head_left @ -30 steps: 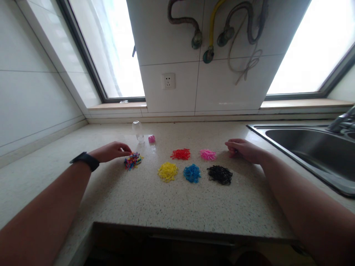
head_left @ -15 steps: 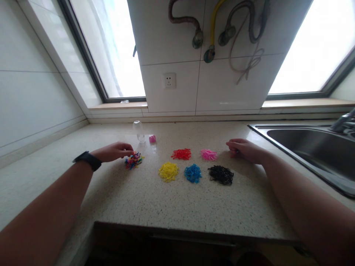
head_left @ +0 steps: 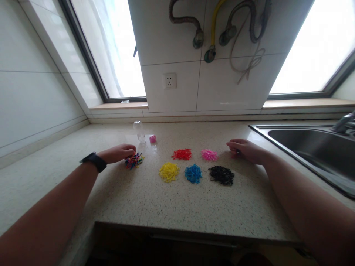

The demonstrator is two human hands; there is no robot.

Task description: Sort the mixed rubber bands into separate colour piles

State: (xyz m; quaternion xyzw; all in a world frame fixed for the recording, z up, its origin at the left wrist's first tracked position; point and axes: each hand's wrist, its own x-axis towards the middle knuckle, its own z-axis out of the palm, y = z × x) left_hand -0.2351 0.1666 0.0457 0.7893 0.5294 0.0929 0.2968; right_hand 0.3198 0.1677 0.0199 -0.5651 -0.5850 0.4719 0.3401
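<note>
My left hand (head_left: 125, 152), a dark watch on its wrist, has its fingers closed at the upper left edge of a mixed-colour pile of small rubber bands (head_left: 134, 161). Whatever lies between those fingertips is hidden. Past the pink rubber bands (head_left: 209, 155), my right hand (head_left: 240, 149) rests on the counter with its fingers curled in; their inside cannot be seen. Sorted piles lie between the hands: red rubber bands (head_left: 182, 154), yellow rubber bands (head_left: 169, 172), blue rubber bands (head_left: 193, 173) and black rubber bands (head_left: 221, 175).
A clear bottle (head_left: 139, 132) stands behind the mixed pile, beside a pink cap (head_left: 153, 139). To the right, a steel sink (head_left: 257, 130) is set into the speckled counter (head_left: 177, 207). A tiled wall with a socket (head_left: 169, 81) rises behind.
My left hand has shifted slightly right and down, further onto the mixed pile, and its fingers are curled more. My right hand and the sorted piles look unchanged.
</note>
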